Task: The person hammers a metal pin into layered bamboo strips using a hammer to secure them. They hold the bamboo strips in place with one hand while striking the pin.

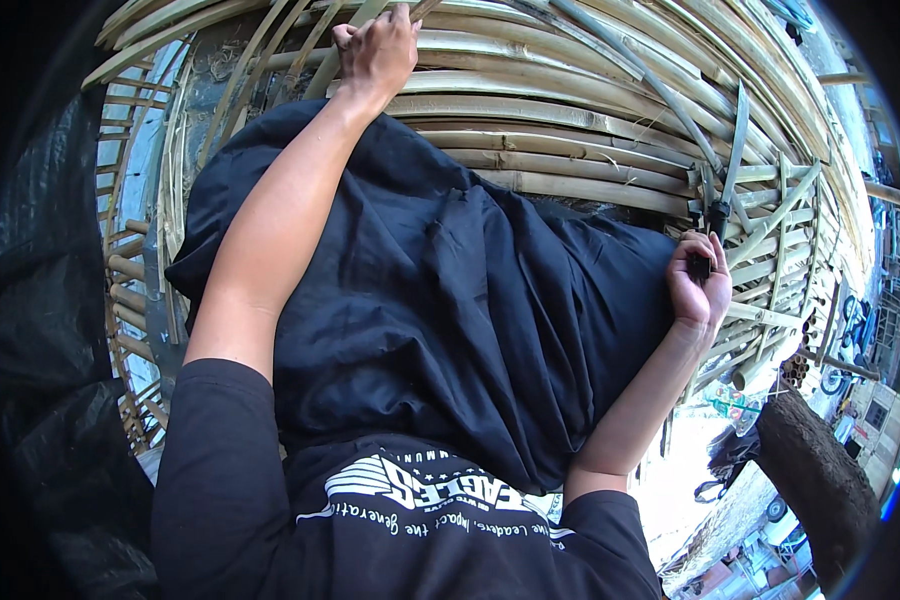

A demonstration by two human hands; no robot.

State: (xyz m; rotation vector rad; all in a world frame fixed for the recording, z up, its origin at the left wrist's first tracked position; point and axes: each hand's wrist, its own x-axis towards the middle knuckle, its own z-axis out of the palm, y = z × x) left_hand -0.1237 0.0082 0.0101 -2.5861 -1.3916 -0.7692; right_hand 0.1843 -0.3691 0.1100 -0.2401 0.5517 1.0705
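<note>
Broadly, pale split-bamboo slats (560, 132) stretch across the top of the frame and curve down its right side. Dark cloth (400, 290) covers the person's lap at centre, just below them. A thick brown post (815, 480) leans at lower right. At upper left of centre, the left hand (380, 55) is curled over the slats; whether it grips one, I cannot tell. Right of centre, the right hand (705, 295) clasps the dark handle of a long knife (738, 145), blade pointing up the frame.
</note>
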